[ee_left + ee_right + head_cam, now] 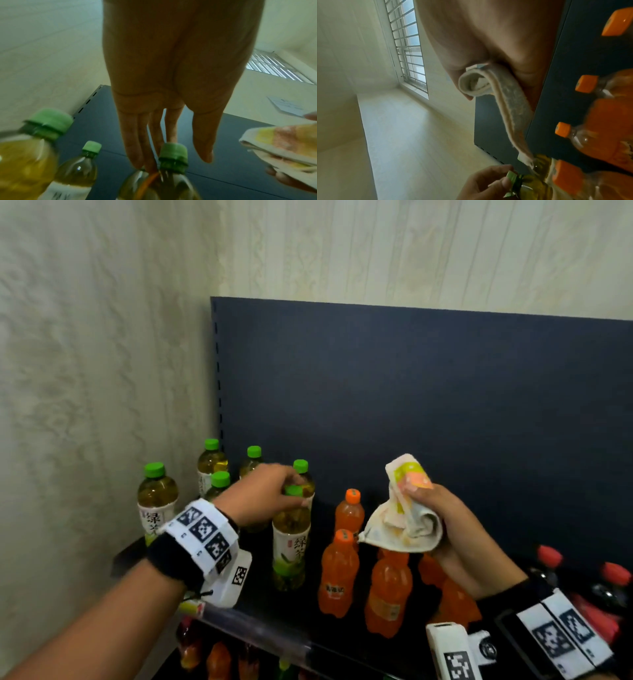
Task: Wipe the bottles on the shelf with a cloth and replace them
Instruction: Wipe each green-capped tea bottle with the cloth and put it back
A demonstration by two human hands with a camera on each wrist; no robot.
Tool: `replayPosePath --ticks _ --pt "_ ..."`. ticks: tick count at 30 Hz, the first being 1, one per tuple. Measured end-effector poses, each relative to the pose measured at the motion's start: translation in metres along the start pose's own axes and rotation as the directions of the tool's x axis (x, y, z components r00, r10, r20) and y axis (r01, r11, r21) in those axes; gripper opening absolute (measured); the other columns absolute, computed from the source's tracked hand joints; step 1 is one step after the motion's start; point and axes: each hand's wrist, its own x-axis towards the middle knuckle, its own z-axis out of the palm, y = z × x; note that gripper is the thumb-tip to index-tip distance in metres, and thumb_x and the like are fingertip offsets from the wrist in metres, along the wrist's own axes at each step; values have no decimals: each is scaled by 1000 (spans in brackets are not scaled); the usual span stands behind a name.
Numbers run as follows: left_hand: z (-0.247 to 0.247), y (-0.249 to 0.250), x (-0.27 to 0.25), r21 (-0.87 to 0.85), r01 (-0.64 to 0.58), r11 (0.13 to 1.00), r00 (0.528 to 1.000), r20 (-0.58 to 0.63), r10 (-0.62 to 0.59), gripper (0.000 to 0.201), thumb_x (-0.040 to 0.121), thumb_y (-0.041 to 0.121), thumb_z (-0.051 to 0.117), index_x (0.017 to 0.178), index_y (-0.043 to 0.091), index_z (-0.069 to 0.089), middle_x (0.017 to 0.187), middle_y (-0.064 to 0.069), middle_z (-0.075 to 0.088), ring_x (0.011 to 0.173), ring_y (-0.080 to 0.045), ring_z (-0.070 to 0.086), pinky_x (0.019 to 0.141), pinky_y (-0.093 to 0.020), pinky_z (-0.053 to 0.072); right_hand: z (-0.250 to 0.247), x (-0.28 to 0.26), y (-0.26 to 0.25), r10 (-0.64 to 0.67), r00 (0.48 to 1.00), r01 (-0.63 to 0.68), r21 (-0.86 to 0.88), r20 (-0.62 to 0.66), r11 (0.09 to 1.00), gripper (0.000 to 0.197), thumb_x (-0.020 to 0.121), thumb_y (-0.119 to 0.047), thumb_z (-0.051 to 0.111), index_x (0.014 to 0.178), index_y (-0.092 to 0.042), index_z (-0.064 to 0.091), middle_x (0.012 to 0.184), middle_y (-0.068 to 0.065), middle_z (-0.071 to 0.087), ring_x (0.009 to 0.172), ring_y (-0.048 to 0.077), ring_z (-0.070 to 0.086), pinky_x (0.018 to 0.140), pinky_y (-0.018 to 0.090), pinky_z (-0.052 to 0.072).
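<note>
A green-tea bottle [291, 542] with a green cap [173, 154] stands on the dark shelf [260, 601]. My left hand [294, 491] comes down on it from above. Its fingers [137, 159] curl round the cap and neck, and the thumb lies on the other side. My right hand [442, 518] is held up to the right, above the orange bottles, and grips a bunched cream cloth [404, 508] with yellow and orange patches. One end of the cloth [513, 121] hangs down towards the tea bottle.
Several more green-tea bottles [157, 501] stand at the shelf's left and back. Orange soda bottles [337, 573] fill the middle, and red-capped bottles [549, 558] the right. A dark back panel [411, 388] rises behind, with a wall at the left. More bottles [219, 659] stand on a lower shelf.
</note>
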Motion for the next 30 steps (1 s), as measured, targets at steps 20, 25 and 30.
replayPosePath --ticks 20,25,30 --pt "14 -63 -63 -665 -181 724 917 -380 -120 16 93 31 71 109 31 70 105 15 75 102 3 67 88 -27 59 132 -38 37 -305 952 277 -314 -43 908 26 100 -56 60 125 -56 67 127 -24 72 119 -5 66 90 17 52" --pt "13 -66 -84 -763 -175 622 905 -374 -204 15 91 26 71 105 31 72 97 13 77 92 5 71 79 -17 58 189 -23 64 -314 922 386 -473 227 792 53 98 -69 44 151 -63 36 143 -41 49 132 -15 50 106 16 48" --pt "16 -80 -92 -851 -117 512 853 -350 -387 21 84 42 64 103 35 69 101 7 76 97 -5 71 82 -26 58 194 -21 97 -220 905 403 -567 364 719 50 108 -61 41 154 -67 22 151 -40 34 139 -15 41 114 30 45"
